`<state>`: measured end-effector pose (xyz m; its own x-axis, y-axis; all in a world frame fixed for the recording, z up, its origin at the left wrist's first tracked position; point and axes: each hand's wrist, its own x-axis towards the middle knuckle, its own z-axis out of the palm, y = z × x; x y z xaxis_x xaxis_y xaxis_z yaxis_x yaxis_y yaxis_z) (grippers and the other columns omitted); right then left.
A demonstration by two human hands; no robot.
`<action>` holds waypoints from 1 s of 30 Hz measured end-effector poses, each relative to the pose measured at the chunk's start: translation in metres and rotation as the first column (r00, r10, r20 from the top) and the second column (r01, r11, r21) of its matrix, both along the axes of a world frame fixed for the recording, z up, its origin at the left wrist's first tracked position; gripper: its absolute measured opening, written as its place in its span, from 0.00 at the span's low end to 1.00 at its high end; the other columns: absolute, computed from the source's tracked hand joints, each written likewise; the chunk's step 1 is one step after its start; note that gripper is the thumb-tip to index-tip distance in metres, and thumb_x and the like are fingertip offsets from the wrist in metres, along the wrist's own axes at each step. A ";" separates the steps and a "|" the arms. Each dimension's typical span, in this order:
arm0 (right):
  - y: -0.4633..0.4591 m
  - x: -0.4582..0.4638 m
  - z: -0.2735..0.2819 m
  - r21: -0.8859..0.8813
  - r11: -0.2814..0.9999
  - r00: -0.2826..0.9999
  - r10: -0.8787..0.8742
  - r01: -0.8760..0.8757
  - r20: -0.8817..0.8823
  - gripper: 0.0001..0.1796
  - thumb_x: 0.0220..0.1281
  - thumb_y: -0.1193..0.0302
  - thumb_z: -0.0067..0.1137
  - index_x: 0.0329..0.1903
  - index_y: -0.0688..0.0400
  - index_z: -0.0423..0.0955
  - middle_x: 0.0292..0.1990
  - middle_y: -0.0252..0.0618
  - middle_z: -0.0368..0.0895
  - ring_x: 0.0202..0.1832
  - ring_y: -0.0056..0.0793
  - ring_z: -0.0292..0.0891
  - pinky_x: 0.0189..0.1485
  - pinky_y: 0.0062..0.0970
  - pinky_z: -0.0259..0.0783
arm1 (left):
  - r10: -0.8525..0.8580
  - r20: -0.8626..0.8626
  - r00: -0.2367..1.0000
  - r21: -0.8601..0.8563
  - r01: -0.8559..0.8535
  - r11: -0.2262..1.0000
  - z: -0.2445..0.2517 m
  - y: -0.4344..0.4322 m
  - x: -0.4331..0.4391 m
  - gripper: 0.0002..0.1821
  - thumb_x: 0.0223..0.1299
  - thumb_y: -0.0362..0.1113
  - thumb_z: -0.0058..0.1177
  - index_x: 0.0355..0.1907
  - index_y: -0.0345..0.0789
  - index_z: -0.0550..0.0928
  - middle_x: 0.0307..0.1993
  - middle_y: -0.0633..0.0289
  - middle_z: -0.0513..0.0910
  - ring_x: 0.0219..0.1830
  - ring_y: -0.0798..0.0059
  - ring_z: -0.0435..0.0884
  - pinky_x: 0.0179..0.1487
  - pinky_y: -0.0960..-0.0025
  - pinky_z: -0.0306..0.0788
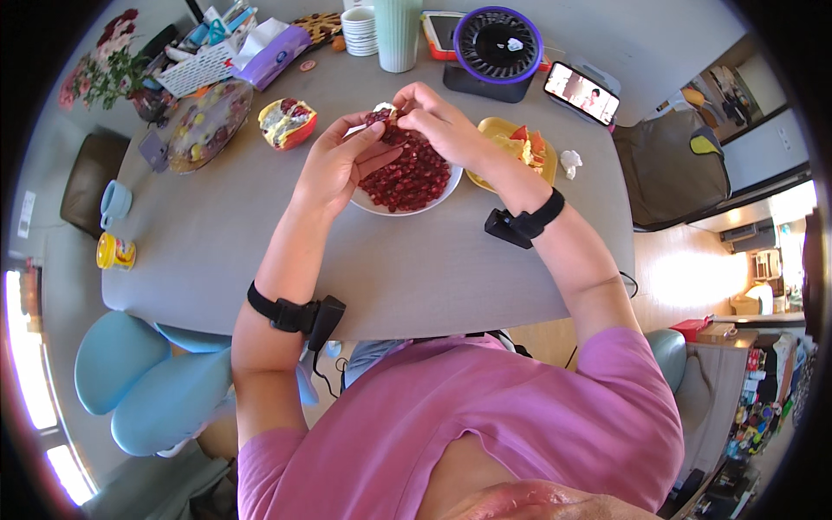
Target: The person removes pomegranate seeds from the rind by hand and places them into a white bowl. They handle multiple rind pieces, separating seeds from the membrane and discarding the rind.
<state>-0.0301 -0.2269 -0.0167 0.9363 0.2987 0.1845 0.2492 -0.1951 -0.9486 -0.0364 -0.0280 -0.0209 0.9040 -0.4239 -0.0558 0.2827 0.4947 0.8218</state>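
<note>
Between both hands, above a white bowl (453, 184), is a small chunk of pomegranate (382, 116) with red seeds and pale membrane. My left hand (338, 156) grips the chunk with thumb and fingers, its other fingers spread over the bowl. The fingertips of my right hand (437, 123) pinch at the chunk's right side. Loose pomegranate seeds (409, 179) heap in the bowl under my hands. A cut pomegranate piece (287, 125) lies to the left, its seeds and membrane exposed. On the right, a yellow tray (550, 170) holds pomegranate peel (520, 146), partly behind my right forearm.
A crumpled tissue (571, 164) lies right of the tray. Behind stand a phone (582, 93), a round purple-rimmed container (498, 45), a pale green tumbler (396, 36) and stacked cups (359, 31). A covered fruit platter (211, 127), blue mug (116, 203) and yellow-lidded canister (117, 252) are left.
</note>
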 end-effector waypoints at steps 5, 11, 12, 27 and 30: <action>-0.008 0.005 0.002 -0.110 0.990 0.992 -0.075 0.086 0.099 0.23 0.71 0.56 0.47 0.57 0.60 0.70 0.47 0.41 0.82 0.53 0.30 0.79 0.57 0.28 0.69 | 0.077 -0.003 0.997 -0.003 -0.077 0.997 -0.001 0.002 0.002 0.16 0.69 0.29 0.56 0.55 0.27 0.72 0.47 0.54 0.81 0.45 0.67 0.85 0.56 0.61 0.83; -0.007 0.006 -0.001 -0.091 0.995 0.991 -0.037 0.049 0.130 0.22 0.69 0.54 0.59 0.51 0.59 0.73 0.34 0.36 0.84 0.36 0.22 0.79 0.41 0.25 0.71 | 0.034 0.022 0.999 0.025 -0.034 0.999 0.002 0.000 0.000 0.18 0.71 0.33 0.53 0.59 0.28 0.73 0.49 0.56 0.80 0.47 0.68 0.84 0.59 0.61 0.81; -0.005 0.006 -0.001 -0.112 0.992 0.983 -0.042 0.062 0.178 0.21 0.68 0.54 0.60 0.50 0.59 0.73 0.31 0.36 0.83 0.33 0.22 0.77 0.38 0.25 0.70 | 0.018 0.025 1.000 0.013 -0.019 1.000 0.002 0.000 -0.001 0.18 0.71 0.33 0.53 0.59 0.27 0.73 0.49 0.57 0.80 0.48 0.68 0.84 0.58 0.62 0.81; 0.005 -0.010 0.007 -0.172 0.978 0.932 -0.044 0.113 0.361 0.14 0.72 0.62 0.58 0.44 0.60 0.71 0.30 0.42 0.83 0.30 0.35 0.80 0.35 0.32 0.73 | 0.032 0.097 0.995 0.180 -0.049 0.982 0.003 -0.002 -0.003 0.19 0.70 0.32 0.55 0.59 0.27 0.71 0.48 0.55 0.81 0.48 0.67 0.85 0.55 0.65 0.82; 0.004 -0.012 0.010 -0.200 0.973 0.943 -0.045 0.116 0.330 0.10 0.73 0.64 0.55 0.44 0.59 0.71 0.30 0.36 0.81 0.33 0.25 0.77 0.38 0.27 0.72 | 0.023 0.076 0.997 0.151 -0.034 0.988 0.004 -0.001 -0.003 0.19 0.69 0.30 0.54 0.60 0.27 0.70 0.49 0.55 0.81 0.49 0.66 0.85 0.56 0.65 0.82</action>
